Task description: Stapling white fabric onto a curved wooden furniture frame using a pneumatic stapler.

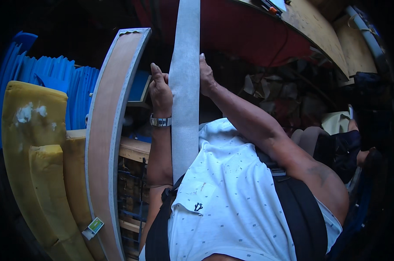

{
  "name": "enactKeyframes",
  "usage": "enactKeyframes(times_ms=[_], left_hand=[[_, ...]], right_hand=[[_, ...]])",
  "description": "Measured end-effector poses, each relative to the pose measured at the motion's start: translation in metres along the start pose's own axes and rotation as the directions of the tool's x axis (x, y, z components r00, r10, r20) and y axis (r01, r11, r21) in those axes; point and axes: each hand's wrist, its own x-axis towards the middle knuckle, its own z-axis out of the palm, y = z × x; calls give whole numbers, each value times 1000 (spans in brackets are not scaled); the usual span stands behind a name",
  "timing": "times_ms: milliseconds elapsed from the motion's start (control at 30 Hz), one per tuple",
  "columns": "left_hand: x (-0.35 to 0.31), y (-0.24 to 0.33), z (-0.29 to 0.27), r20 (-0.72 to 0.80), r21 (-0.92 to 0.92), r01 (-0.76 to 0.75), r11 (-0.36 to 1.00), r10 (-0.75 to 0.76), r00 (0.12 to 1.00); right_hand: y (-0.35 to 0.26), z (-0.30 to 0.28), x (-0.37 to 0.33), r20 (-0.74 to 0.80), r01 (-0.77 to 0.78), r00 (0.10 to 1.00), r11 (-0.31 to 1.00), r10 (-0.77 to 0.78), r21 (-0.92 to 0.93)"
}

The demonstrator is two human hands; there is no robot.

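Note:
A long, narrow board covered in grey fabric stands upright in front of my chest and runs out past the upper edge. My left hand, below a metal watch, grips its left edge with the thumb raised. On the opposite edge my right hand presses from the side, thumb up; its other fingers are partly hidden behind the board. To the left leans a second long panel, its bare wooden back showing and grey fabric folded over its rim. A small green-and-white box rests near its lower end.
Yellow foam slabs and blue folded sheets are stacked at the left. A wooden tabletop with an orange-and-black tool is at the upper right. Another person's dark-clothed leg shows at the right. Scraps lie beneath the table.

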Motion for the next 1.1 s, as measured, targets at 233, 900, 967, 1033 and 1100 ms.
enactKeyframes(times_ms=[233, 900, 967, 1033, 1100], left_hand=[[-22, -32, -36, -7, 65, -34, 997, 34, 999], [44, -15, -9, 173, 81, 77, 994, -91, 981], [53, -29, -5, 147, 48, 66, 997, -72, 986], [56, -36, -8, 114, 14, 66, 998, -67, 991], [60, -35, -12, 164, -68, 104, 992, -91, 982]], right_hand=[[-9, 81, -88, -88, 158, 954, 732, -286, -663], [-42, -5, 13, -1, 372, 896, 753, -443, -543], [-29, -19, 51, 5, 308, 905, 647, -426, -698], [-33, 5, 59, -29, 250, 942, 756, -334, -605], [-25, 17, 58, -5, 255, 935, 683, -355, -685]])
